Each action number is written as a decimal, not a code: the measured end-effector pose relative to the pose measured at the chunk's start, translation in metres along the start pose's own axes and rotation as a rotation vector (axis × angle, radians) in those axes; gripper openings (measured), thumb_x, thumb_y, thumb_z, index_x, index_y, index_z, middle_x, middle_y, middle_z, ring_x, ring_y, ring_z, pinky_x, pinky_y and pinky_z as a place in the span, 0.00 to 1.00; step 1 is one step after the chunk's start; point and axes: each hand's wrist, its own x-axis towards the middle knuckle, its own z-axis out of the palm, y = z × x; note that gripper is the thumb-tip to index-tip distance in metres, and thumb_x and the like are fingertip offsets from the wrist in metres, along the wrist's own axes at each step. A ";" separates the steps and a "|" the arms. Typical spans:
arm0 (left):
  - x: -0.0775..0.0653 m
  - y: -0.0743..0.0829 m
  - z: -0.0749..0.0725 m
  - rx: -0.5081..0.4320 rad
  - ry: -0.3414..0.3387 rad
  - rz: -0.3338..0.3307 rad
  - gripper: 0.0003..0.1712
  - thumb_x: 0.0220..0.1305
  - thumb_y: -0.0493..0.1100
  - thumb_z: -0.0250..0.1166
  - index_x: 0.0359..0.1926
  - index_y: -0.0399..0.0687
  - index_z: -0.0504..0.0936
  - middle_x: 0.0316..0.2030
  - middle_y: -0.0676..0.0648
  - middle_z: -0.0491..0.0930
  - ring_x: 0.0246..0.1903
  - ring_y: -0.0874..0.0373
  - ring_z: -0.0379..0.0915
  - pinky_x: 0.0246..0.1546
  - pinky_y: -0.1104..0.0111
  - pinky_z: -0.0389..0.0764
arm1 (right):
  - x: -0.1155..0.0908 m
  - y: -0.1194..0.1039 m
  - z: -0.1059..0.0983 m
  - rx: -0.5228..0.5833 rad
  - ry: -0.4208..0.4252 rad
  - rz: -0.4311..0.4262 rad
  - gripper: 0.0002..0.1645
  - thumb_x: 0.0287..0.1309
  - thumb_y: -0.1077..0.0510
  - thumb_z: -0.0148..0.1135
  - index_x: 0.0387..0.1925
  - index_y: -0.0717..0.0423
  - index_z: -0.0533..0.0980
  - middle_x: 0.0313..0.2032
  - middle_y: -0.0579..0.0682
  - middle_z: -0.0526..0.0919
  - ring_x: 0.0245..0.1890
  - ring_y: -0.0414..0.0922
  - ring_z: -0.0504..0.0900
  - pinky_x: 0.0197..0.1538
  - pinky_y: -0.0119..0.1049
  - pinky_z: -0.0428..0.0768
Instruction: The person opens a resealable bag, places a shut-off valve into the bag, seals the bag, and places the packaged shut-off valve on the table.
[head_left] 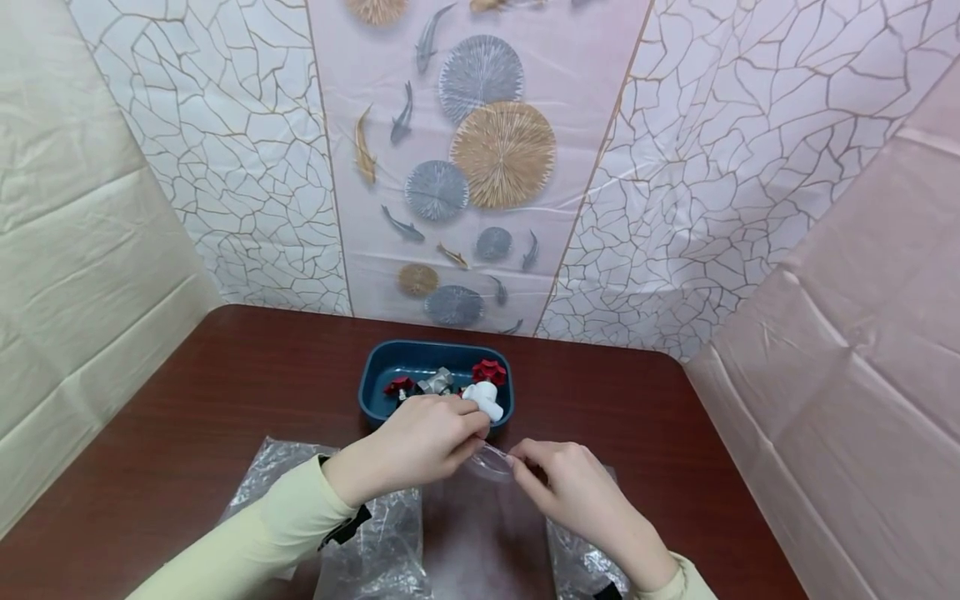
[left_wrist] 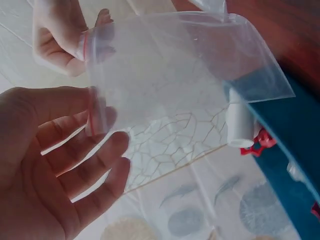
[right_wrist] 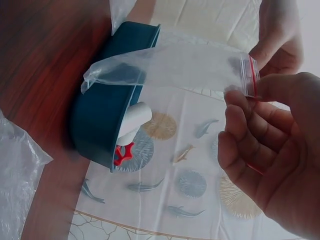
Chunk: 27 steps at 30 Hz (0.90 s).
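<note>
Both hands hold a small clear zip bag [head_left: 491, 463] by its mouth, where a red stripe runs along the edge. My left hand [head_left: 423, 437] pinches one side between thumb and forefinger, its other fingers spread loosely in the left wrist view. At the opposite side, my right hand [head_left: 581, 492] pinches the mouth likewise. Nothing shows inside the bag [left_wrist: 160, 70]. Just beyond the hands stands a blue tray [head_left: 420, 348]. In it lie a white pipe fitting [head_left: 483, 398], partly hidden by the left hand, and several metal valves with red handwheels [head_left: 489, 372].
Crumpled clear plastic bags lie on the dark red-brown table [head_left: 285, 375]: one plastic bag [head_left: 390, 533] under the left forearm, another plastic bag [head_left: 581, 554] near the right wrist. Patterned sheeting [head_left: 258, 183] closes off the back and both sides.
</note>
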 end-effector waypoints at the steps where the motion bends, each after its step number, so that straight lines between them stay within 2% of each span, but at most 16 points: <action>1: 0.000 0.000 -0.002 0.011 0.018 0.013 0.05 0.64 0.44 0.71 0.33 0.53 0.82 0.29 0.56 0.79 0.27 0.62 0.74 0.28 0.69 0.77 | 0.001 0.000 0.000 0.000 0.011 0.006 0.04 0.65 0.58 0.65 0.34 0.46 0.84 0.26 0.34 0.82 0.21 0.27 0.70 0.25 0.25 0.72; 7: -0.003 0.006 -0.006 0.124 0.089 0.155 0.04 0.64 0.42 0.70 0.40 0.52 0.86 0.36 0.54 0.80 0.38 0.60 0.75 0.42 0.68 0.80 | 0.004 -0.002 -0.001 0.012 0.059 0.039 0.04 0.64 0.58 0.66 0.33 0.44 0.83 0.22 0.32 0.77 0.19 0.27 0.69 0.23 0.26 0.71; 9: -0.004 0.008 -0.004 0.170 0.094 0.175 0.06 0.64 0.41 0.69 0.42 0.51 0.87 0.38 0.53 0.81 0.41 0.59 0.76 0.45 0.66 0.80 | 0.005 -0.003 -0.001 0.015 0.066 0.044 0.04 0.64 0.58 0.66 0.33 0.45 0.83 0.22 0.32 0.77 0.19 0.27 0.69 0.23 0.26 0.71; 12: -0.004 0.010 0.000 0.221 0.101 0.169 0.09 0.63 0.39 0.69 0.45 0.51 0.87 0.40 0.53 0.81 0.44 0.58 0.76 0.44 0.64 0.79 | 0.006 -0.003 -0.001 0.028 0.067 0.047 0.04 0.64 0.58 0.66 0.34 0.46 0.83 0.22 0.32 0.77 0.19 0.27 0.69 0.23 0.26 0.72; 15: -0.005 0.009 0.005 0.233 0.124 0.162 0.10 0.62 0.37 0.69 0.44 0.51 0.86 0.41 0.52 0.80 0.44 0.58 0.75 0.42 0.65 0.78 | 0.006 -0.004 0.000 0.042 0.061 0.052 0.04 0.64 0.59 0.66 0.34 0.47 0.83 0.21 0.32 0.77 0.19 0.27 0.68 0.23 0.26 0.71; 17: -0.006 0.009 0.007 0.233 0.130 0.159 0.10 0.61 0.36 0.69 0.44 0.51 0.86 0.41 0.52 0.80 0.43 0.58 0.75 0.41 0.65 0.78 | 0.005 -0.005 0.001 0.048 0.069 0.051 0.04 0.64 0.59 0.66 0.33 0.47 0.83 0.21 0.32 0.76 0.18 0.27 0.68 0.23 0.26 0.71; 23: -0.007 0.008 0.005 0.206 0.080 0.141 0.09 0.62 0.39 0.72 0.43 0.52 0.87 0.40 0.54 0.83 0.43 0.60 0.76 0.41 0.67 0.79 | 0.007 -0.005 0.002 0.020 0.135 0.061 0.05 0.61 0.60 0.68 0.31 0.46 0.83 0.19 0.29 0.72 0.18 0.27 0.66 0.22 0.26 0.70; 27: -0.007 0.007 0.006 0.199 0.095 0.150 0.07 0.61 0.38 0.72 0.41 0.52 0.87 0.38 0.53 0.82 0.40 0.60 0.76 0.38 0.69 0.78 | 0.010 -0.005 0.003 0.000 0.130 0.083 0.05 0.60 0.58 0.70 0.31 0.44 0.83 0.19 0.28 0.73 0.18 0.27 0.67 0.23 0.26 0.70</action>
